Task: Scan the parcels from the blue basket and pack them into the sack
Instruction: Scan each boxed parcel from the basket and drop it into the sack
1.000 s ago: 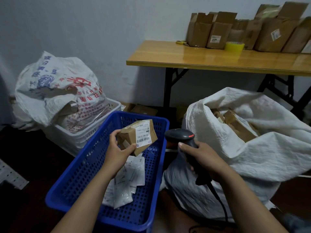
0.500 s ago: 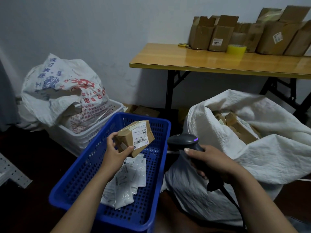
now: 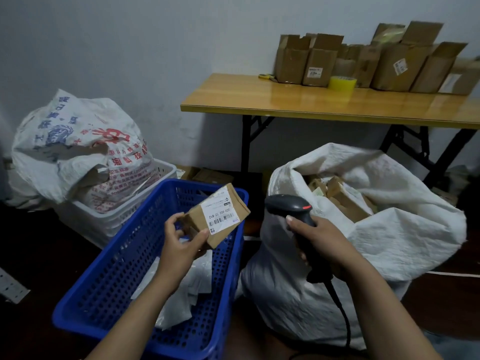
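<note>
Left hand (image 3: 181,245) pinches a small cardboard parcel (image 3: 220,216) by its near end, thumb on the labelled top face and fingers curled round the end flap. The parcel is held up over the blue basket (image 3: 104,281), just beyond the fingertips. Right hand (image 3: 319,240), beside the left and about level with it, is wrapped round the grip of a handheld scanner (image 3: 288,206), whose head sits near the parcel's far right corner. Beyond and to the right of the right hand stands the open white sack (image 3: 389,242), with boxes showing in its mouth. Flat white parcels (image 3: 187,294) lie in the basket beneath the left wrist.

Likely faults:
- The label (image 3: 222,215) is tilted upward rather than toward the scanner head, so it may not read.
- The thumb tip, just beside the label's near corner, may cover a barcode.
- The end-only grip may let the parcel twist and drop back among unscanned ones.
- The cord (image 3: 342,307) trailing below the right wrist may snag on the sack.
</note>
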